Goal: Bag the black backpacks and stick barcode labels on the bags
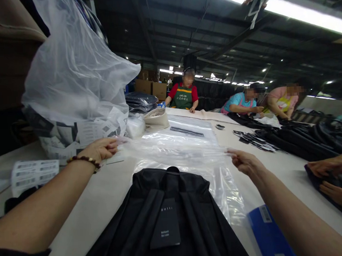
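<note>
A clear plastic bag [172,151] is stretched sideways above the table between my two hands. My left hand [101,148], with a bead bracelet at the wrist, pinches its left edge. At the opposite edge, my right hand [244,160] grips the plastic with its fingertips. In front of me lies a black backpack [189,188], straps upward and top handle pointing away. A black hang tag [168,228] rests on its straps. More clear plastic lies flat beyond and under the backpack's top.
A large translucent sack of printed labels [84,129] stands at left, beside a label roll [34,173]. A blue box [268,234] is near my right forearm. Black bags [313,134] pile up at right. A co-worker's hands [333,172] handle black fabric; several people work beyond.
</note>
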`<state>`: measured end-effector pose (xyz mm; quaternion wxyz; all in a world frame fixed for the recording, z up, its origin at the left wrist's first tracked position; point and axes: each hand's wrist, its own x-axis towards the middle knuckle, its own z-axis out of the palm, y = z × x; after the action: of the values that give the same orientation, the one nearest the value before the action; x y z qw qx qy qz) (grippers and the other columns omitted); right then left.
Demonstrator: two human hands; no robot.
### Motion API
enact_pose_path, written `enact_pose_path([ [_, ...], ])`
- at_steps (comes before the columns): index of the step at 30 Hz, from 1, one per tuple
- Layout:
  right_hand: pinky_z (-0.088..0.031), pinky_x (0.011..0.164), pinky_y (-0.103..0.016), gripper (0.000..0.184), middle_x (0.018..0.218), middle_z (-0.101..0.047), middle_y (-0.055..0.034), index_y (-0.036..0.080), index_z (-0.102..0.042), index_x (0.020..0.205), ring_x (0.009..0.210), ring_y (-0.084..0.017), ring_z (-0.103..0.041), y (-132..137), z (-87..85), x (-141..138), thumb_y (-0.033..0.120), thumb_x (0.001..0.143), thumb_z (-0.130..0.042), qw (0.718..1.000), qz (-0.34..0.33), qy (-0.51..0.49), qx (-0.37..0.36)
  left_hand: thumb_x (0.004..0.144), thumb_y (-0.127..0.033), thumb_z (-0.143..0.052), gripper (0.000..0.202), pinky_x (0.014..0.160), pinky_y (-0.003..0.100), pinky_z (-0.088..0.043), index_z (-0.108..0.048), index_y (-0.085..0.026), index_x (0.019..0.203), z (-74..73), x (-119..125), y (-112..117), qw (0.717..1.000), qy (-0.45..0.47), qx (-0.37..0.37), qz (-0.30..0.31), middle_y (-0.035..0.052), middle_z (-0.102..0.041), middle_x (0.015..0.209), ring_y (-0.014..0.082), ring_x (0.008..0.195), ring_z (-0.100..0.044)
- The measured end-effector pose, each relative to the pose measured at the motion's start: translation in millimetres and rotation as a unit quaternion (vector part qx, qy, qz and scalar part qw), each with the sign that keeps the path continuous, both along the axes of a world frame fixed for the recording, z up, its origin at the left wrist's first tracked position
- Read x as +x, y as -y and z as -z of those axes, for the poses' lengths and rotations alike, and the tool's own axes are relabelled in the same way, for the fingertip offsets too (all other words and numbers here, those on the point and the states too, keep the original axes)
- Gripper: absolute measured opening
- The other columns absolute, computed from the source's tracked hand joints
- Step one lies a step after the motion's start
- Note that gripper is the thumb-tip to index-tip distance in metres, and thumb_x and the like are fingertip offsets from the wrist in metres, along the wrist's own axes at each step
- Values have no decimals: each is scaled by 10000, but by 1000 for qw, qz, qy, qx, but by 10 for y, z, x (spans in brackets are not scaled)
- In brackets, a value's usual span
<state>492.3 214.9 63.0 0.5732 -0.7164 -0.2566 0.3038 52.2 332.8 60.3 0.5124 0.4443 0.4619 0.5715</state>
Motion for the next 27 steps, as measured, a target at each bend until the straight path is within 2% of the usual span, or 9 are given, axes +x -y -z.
enact_pose_path([
  [3,-494,531,-128,214,718,-575,70,206,-509,859,599,-41,-572,-122,17,-42,236,726,-674,985,68,8,156,934,-233,-435,140,626,152,-473,-553,-160,915,-161,124,-23,996,70,44,-25,-30,-589,724,37,631,-553],
  [5,-520,634,-162,269,772,-590,76,227,-495,860,702,-60,-606,-107,234,-147,301,682,-682,977,76,8,200,944,-288,-398,182,714,144,-468,-549,-192,913,-32,168,56,993,88,57,-46,-33,-621,786,28,713,-578],
  [7,-530,663,-210,297,726,-596,53,210,-502,761,711,-102,-616,-15,588,-288,347,603,-713,982,43,-3,183,876,-331,-513,174,699,163,-474,-561,-172,823,294,178,196,996,65,20,-55,-21,-624,737,54,681,-586],
  [10,-526,603,-280,322,576,-571,11,199,-500,592,608,-156,-596,177,1123,-446,440,563,-712,995,-43,-8,91,700,-392,-687,285,617,258,-489,-587,-127,667,890,168,427,996,-25,-87,-23,33,-607,604,140,590,-581],
  [13,-473,534,-273,341,501,-517,17,212,-484,532,539,-153,-539,302,1388,-445,491,624,-656,994,-104,22,21,710,-486,-624,345,662,293,-476,-622,-142,677,1233,189,586,986,-112,-125,-3,39,-627,632,173,630,-590],
  [15,-428,502,-261,352,475,-476,27,221,-462,516,515,-147,-500,331,1412,-399,503,677,-599,990,-131,43,-12,722,-476,-596,329,666,296,-457,-618,-165,616,1279,230,652,977,-165,-136,19,28,-611,595,187,626,-581],
  [18,-375,463,-251,381,453,-429,35,228,-423,511,470,-135,-449,360,1356,-380,524,737,-503,985,-156,51,-52,736,-431,-570,323,640,278,-435,-557,-192,518,1235,302,749,966,-203,-152,43,15,-559,532,196,635,-571],
  [22,-319,415,-230,407,455,-385,49,226,-395,542,411,-106,-385,514,1256,-480,576,747,-433,980,-176,29,-90,783,-527,-424,400,555,261,-428,-567,-185,634,1214,321,939,963,-174,-197,65,46,-608,615,185,610,-580],
  [27,-423,510,-243,442,553,-489,20,218,-411,629,494,-115,-492,882,1169,-492,653,702,-429,980,-171,-3,-105,615,-669,-545,542,429,219,-331,-581,-130,661,1159,127,1272,949,-148,-266,81,46,-565,538,132,453,-479],
])
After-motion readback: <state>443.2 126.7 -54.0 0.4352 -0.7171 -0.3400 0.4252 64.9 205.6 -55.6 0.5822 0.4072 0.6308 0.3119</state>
